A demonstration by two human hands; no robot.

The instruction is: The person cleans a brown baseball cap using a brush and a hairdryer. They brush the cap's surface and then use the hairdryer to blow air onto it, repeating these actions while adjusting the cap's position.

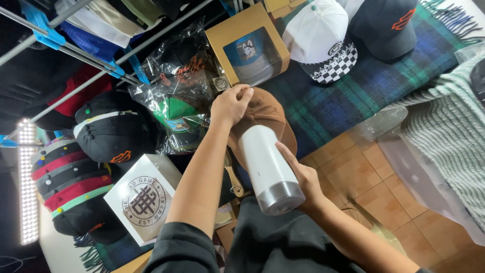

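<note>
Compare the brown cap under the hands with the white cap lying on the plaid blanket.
The brown cap is plain tan all over; the white cap has a black-and-white checkered brim. The brown cap is being handled: the left hand grips its crown while the right hand presses a white cylinder against it. The white cap lies untouched. Both are brimmed caps resting over the plaid blanket.

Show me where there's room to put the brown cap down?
Free: the plaid blanket between the brown cap, the checkered cap and the knit throw. Crowded: bagged caps and stacked caps beside the left hand.
</note>
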